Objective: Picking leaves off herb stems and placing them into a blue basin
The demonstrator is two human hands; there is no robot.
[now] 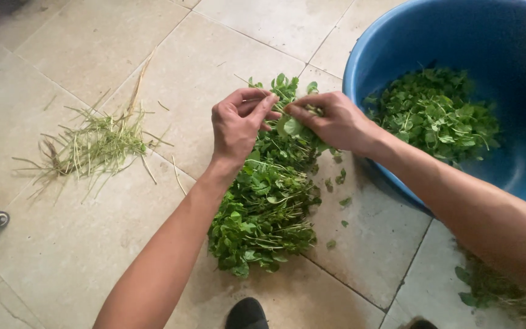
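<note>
Above the middle of the tiled floor (80,55), in the head view, both hands meet over a heap of leafy green stalks (266,213). That heap lies on the floor and runs from near the person's dark shoe (246,314) at the bottom edge up to the hands. The left hand (236,128) has its fingers (264,108) pinched on a sprig of greens (287,91), thumb and forefinger closed on the stem just below its leafy top. The right hand (334,122) faces it, its fingers (299,113) clenched on the same sprig from the other side, so the fingertips of the two hands almost touch, with the leaves standing up between and just above them. A broad leaf hangs below the right fingers.

Just beside the right forearm, toward the floor's upper right corner, stands a large blue tub (518,164) with a pile of picked green leaves (436,113) in it. Toward the left edge of the floor, well apart from the hands, lies a scatter of bare stems and roots (95,143). A few loose leaves (340,178) dot the tiles between heap and tub.
</note>
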